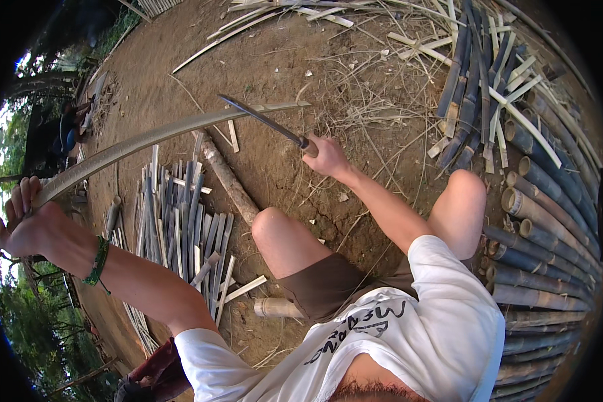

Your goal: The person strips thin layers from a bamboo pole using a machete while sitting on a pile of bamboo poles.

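My left hand, raised at the far left, is wrapped round one end of a long split bamboo strip. The strip arcs up and across to the right, its far end thin. In my right hand, out in front of my knees, is the handle of a machete. Its dark blade points up and to the left and crosses the strip near the thin end. Whether blade and strip touch, I cannot tell.
Split bamboo strips lie heaped at the left beside a thin log. Whole bamboo poles are stacked at the right, with dark split pieces above them. Fibre shavings litter the dirt ground. A short bamboo piece lies near my thigh.
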The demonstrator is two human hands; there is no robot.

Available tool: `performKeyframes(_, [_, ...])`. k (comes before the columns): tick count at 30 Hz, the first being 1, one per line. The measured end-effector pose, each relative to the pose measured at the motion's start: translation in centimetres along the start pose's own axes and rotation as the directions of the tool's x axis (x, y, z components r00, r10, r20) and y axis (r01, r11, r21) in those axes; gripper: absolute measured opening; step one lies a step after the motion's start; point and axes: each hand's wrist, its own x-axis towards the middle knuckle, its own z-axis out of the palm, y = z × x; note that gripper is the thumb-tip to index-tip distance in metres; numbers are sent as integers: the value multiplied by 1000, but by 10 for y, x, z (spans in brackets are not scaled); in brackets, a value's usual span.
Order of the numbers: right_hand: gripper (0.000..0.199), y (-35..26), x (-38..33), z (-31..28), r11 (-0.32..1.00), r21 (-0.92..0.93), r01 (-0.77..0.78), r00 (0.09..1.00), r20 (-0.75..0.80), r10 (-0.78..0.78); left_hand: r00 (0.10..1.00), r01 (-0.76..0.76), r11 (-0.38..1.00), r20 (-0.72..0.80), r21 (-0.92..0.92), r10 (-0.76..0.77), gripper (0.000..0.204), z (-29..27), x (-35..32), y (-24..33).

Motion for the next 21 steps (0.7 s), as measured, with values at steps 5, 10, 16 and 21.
performKeyframes(5, [34, 112, 17, -75, 687, -120, -716, 698, -134, 704, 997, 39, 999, -62, 6, -39, 30, 61, -37, -36])
performKeyframes(10, [31, 30, 7, -26, 779, -20, -627, 779, 3, 627, 999, 34, 999, -13, -4, -34, 28, 25, -39, -9])
performKeyframes(16, [11, -57, -18, -10, 512, 806, -297, 902, 61, 428, 987, -10, 999, -160, 51, 18, 37, 32, -80, 2])
performKeyframes(21, [13, -96, -44, -15, 496, 839, -222, 881, -44, 470, 890, -82, 996, -448, 22, 83, 55, 35, -129, 18])
